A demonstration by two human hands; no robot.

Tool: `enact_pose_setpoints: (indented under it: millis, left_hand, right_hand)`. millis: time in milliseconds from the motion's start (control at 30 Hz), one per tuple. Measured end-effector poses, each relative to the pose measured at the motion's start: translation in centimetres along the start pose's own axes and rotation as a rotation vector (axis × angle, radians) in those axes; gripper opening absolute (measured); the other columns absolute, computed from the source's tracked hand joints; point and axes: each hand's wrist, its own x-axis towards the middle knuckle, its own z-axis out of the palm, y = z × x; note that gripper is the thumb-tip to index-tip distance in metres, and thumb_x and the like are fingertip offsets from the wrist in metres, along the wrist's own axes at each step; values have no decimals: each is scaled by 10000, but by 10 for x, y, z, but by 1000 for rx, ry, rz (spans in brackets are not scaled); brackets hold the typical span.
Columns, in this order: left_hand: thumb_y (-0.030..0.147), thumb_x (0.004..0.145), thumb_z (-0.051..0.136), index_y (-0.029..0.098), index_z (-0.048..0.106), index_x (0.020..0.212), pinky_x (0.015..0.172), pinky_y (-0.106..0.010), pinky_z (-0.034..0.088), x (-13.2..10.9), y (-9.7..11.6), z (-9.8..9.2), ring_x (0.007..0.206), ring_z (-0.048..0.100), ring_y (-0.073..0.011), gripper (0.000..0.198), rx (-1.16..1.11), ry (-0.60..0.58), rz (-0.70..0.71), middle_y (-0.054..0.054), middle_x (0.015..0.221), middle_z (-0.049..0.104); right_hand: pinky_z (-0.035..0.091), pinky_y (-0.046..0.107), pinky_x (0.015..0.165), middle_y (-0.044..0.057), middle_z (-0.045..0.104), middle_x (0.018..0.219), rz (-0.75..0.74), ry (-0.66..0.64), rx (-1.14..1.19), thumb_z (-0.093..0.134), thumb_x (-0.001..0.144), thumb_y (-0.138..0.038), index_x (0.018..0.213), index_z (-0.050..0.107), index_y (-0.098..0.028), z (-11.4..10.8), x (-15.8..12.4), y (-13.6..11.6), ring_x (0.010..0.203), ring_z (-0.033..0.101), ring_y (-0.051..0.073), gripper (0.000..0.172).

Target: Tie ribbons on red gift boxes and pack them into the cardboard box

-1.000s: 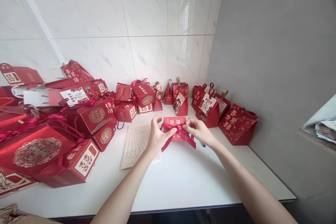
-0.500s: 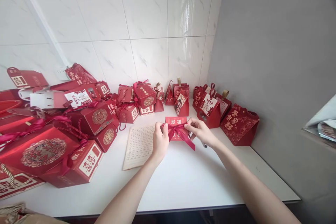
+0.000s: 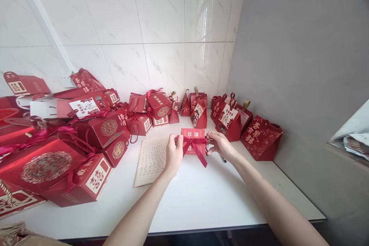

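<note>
A small red gift box (image 3: 193,132) with printed characters sits on the white table in front of me. Around its middle runs a dark pink ribbon (image 3: 198,155), tied in a bow with its tails trailing toward me. At the box's left side my left hand (image 3: 174,153) pinches the left loop of the bow between thumb and fingers. My right hand (image 3: 221,147) is at the other side, its curled thumb and forefinger closed on the right loop. The fingertips partly cover both loop ends.
Left of the hands lies an open notebook (image 3: 150,161) with handwriting. Many red gift boxes (image 3: 66,161) are piled at the left. More red boxes (image 3: 262,138) stand along the wall and at the right. A pen tip (image 3: 223,159) shows beneath my right wrist.
The bow's loops have been drawn outward and look tighter and narrower. The ribbon tails have shifted slightly left. My right hand's fingers have opened out a little below the loop.
</note>
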Motion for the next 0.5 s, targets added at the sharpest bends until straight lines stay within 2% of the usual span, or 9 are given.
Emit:
enact_pose_setpoints:
  millis: [67, 100, 167, 200, 233, 333, 500]
  left_hand:
    - [387, 838, 437, 198, 404, 686, 549, -220, 367, 2, -2, -1, 548, 445, -120, 245, -22, -20, 17, 35, 594, 459]
    - [388, 833, 445, 195, 408, 678, 557, -218, 370, 3, -4, -1, 555, 447, -119, 250, -29, -29, 26, 36, 595, 454]
    - [394, 829, 456, 191, 416, 674, 570, -218, 375, 5, -6, -1, 565, 451, -118, 258, -33, -46, 39, 39, 595, 446]
    - [397, 829, 458, 191, 417, 675, 575, -219, 378, 5, -7, -1, 569, 454, -118, 261, -33, -51, 42, 39, 597, 446]
    - [399, 830, 459, 190, 418, 678, 580, -220, 381, 6, -8, -1, 574, 460, -118, 262, -34, -56, 46, 38, 602, 451]
    - [394, 837, 455, 189, 423, 679, 597, -226, 395, 8, -10, -2, 599, 488, -125, 260, -35, -60, 55, 29, 620, 479]
    - [362, 838, 467, 191, 438, 664, 696, -269, 414, 11, -11, -5, 705, 515, -154, 245, 2, 9, 88, -6, 721, 491]
  right_hand:
    - [541, 353, 574, 62, 532, 876, -115, 78, -153, 602, 694, -538, 858, 499, -199, -2, -2, 1, 796, 559, 220, 390]
    - [537, 407, 687, 98, 511, 1041, -207, 91, -283, 654, 650, -547, 998, 491, -203, -2, -3, 2, 938, 537, 259, 516]
    - [425, 503, 914, 158, 350, 1305, -388, 27, -566, 755, 540, -539, 1259, 350, -198, -2, -5, 4, 1180, 391, 333, 893]
    - [354, 525, 980, 178, 278, 1362, -446, -30, -680, 780, 514, -526, 1332, 257, -186, -2, -5, 5, 1245, 313, 353, 1028]
    - [304, 534, 1014, 191, 243, 1385, -475, -80, -755, 786, 520, -505, 1370, 183, -176, -2, -6, 6, 1278, 265, 359, 1093]
    - [289, 521, 1029, 197, 261, 1384, -516, -115, -873, 740, 622, -397, 1406, 61, -174, -3, -5, 9, 1287, 275, 340, 1061]
    - [325, 524, 998, 210, 285, 1372, -645, -75, -967, 680, 664, -335, 1419, -82, -150, -8, 0, 14, 1276, 297, 353, 1088]
